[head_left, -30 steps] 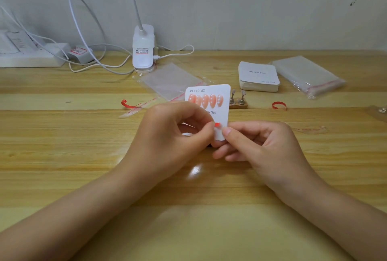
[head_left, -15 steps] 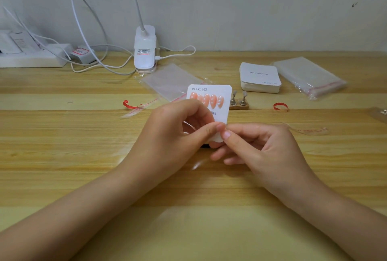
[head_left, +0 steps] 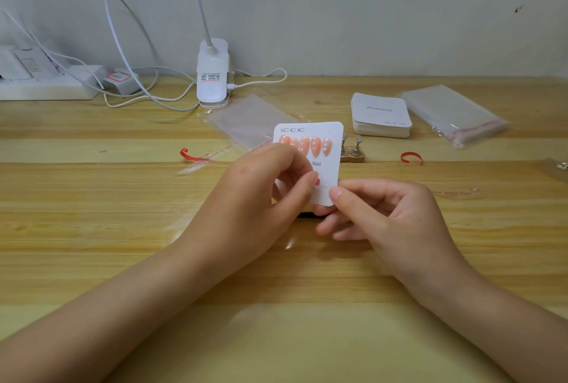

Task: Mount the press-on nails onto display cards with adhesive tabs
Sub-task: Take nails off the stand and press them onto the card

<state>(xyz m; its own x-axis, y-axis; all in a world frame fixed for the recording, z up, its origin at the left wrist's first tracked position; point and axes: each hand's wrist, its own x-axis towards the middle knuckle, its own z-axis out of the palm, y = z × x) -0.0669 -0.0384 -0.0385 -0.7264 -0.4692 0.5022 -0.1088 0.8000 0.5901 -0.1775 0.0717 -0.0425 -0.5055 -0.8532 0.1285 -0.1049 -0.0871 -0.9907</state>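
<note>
Card [head_left: 324, 167] stands upright above the table [head_left: 92, 229], in front of the lamp [head_left: 212, 75]; our left hand [head_left: 258, 195] and right hand [head_left: 387, 216] pinch its lower edge. It looks light, thin, bendable; we'd hold by the edges, clear of the nails [head_left: 316, 146].

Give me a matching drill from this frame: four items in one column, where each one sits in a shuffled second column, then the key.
Items
1. display card
2. stack of blank cards
3. red curled strip
4. clip lamp

Places
A. at the back edge of the table, by the wall
B. held up between left hand and right hand
C. flat on the table, beside the pack of clear bags
D. loose on the table, right of the small nail stand

Pairs: 1-B, 2-C, 3-D, 4-A
</note>
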